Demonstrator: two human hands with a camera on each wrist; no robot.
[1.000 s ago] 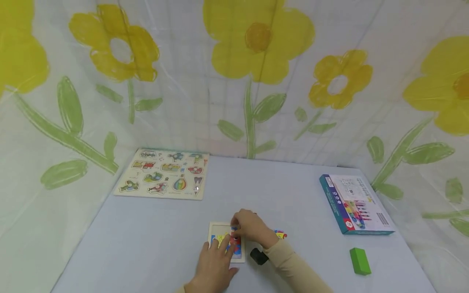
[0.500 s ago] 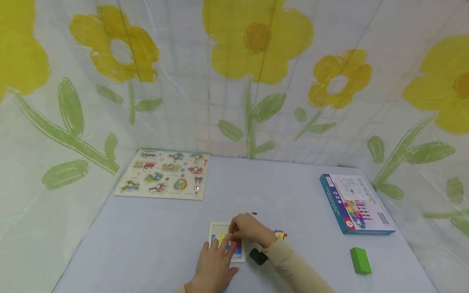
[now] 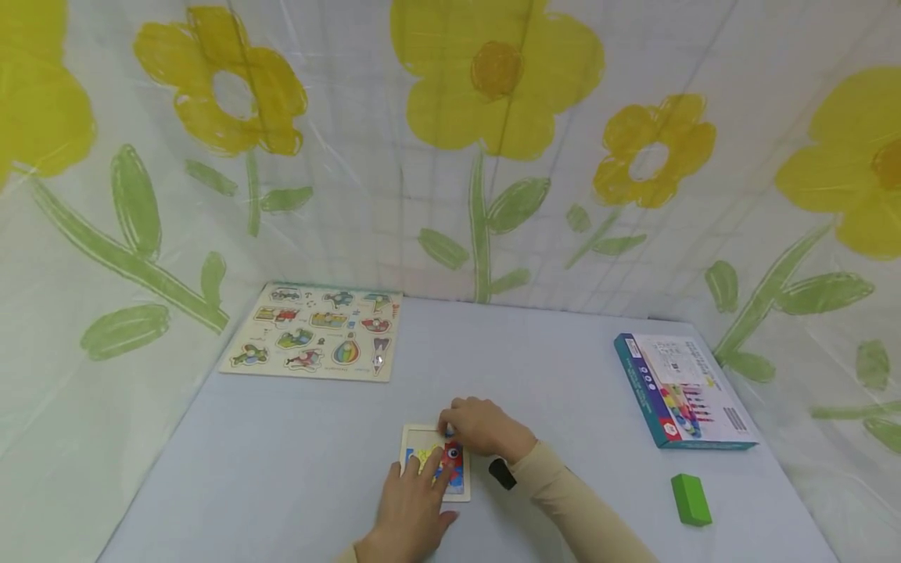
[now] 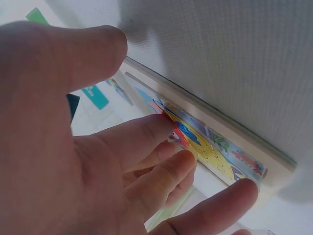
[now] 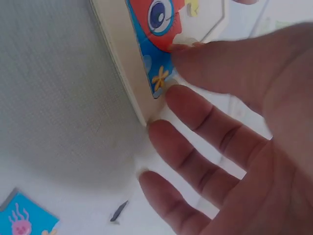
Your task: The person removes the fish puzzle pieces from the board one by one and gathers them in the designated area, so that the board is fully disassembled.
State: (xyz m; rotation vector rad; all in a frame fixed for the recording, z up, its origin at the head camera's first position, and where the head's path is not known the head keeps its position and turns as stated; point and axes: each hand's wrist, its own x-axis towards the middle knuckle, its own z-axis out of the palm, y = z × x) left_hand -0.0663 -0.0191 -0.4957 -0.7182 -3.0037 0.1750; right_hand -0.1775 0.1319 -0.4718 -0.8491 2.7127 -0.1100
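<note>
A small wooden tray puzzle [image 3: 422, 428] with sea-creature pictures lies under both hands. My left hand [image 3: 408, 512] rests across its lower part, fingers fairly straight, with fingertips on the yellow and red picture pieces [image 4: 193, 139] in the left wrist view. At the tray's upper right corner, my right hand [image 3: 486, 426] pinches a blue puzzle piece with a starfish [image 5: 159, 73] between thumb and index finger. That piece sits in the corner, beside a red piece with a big eye [image 3: 454, 453]. The other right fingers reach past the frame's edge.
A loose blue jellyfish piece [image 5: 27, 220] and a small dark sliver [image 5: 119, 211] lie beside the tray. Farther off are a large vehicle puzzle board [image 3: 317, 332], a boxed set [image 3: 686, 391] and a green block [image 3: 692, 499]. A black wrist camera [image 3: 502, 473] hangs by the right wrist.
My right hand first shifts slightly toward the left fingers, then moves up to the tray's corner, uncovering the red eye piece. Its forearm now hides the loose pieces at right. My left hand stays put.
</note>
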